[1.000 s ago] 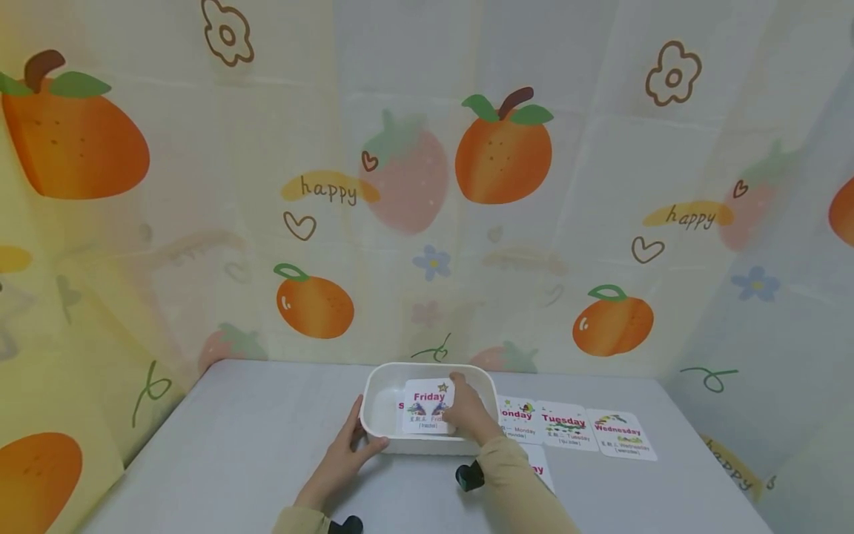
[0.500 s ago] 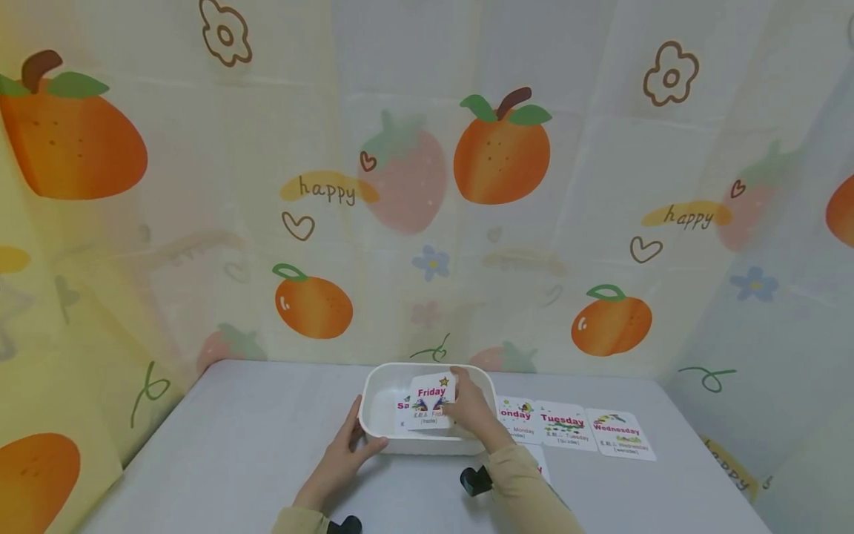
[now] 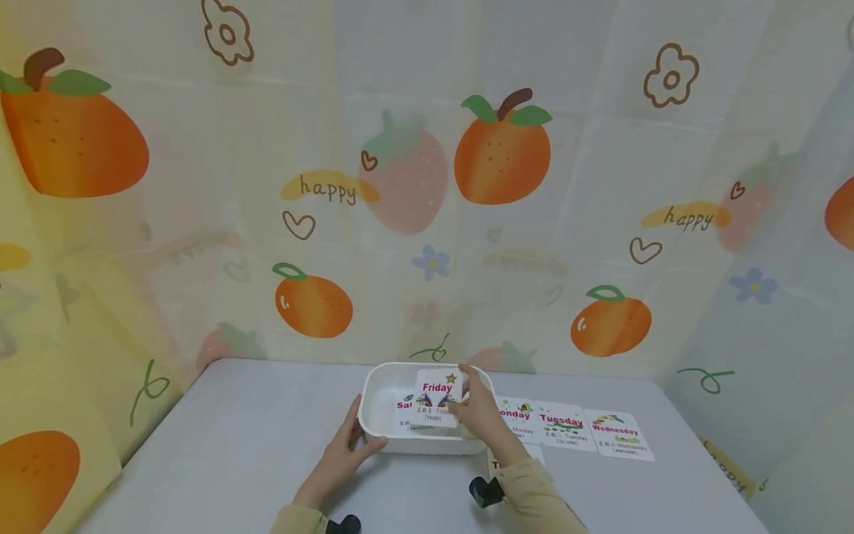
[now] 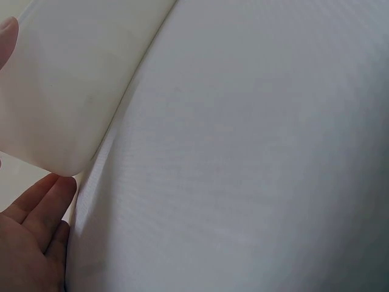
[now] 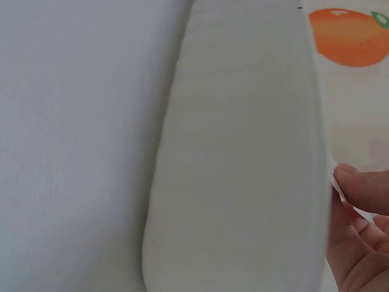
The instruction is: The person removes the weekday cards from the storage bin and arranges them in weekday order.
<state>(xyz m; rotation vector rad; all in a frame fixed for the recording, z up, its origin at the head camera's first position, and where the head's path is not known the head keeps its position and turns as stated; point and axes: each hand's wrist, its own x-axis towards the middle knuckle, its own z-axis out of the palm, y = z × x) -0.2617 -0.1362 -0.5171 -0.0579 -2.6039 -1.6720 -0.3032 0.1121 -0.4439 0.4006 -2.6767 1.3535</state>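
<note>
A white plastic tray (image 3: 427,446) sits on the table. My left hand (image 3: 339,454) holds its near left corner, thumb on the front rim and fingers along the side; in the left wrist view, fingertips meet the tray's corner (image 4: 70,161). Over the tray's right half, my right hand (image 3: 485,417) pinches a "Friday" flash card (image 3: 437,395) by its right edge, thumb in front. Beneath it, partly covered, a card starting "Sat" (image 3: 404,420) lies in the tray. In the right wrist view, the tray wall (image 5: 243,134) hides most of the held card.
Right of the tray, "Monday" (image 3: 519,424), "Tuesday" (image 3: 565,428) and "Wednesday" (image 3: 619,436) cards lie in a row on the white table (image 3: 220,452). Another card (image 3: 492,463), largely behind the right forearm, lies in front of them. A fruit-print curtain (image 3: 434,311) hangs behind the table.
My right hand has raised the Friday card and shifted it slightly right, so more of the card below shows. The left hand keeps its hold on the tray.
</note>
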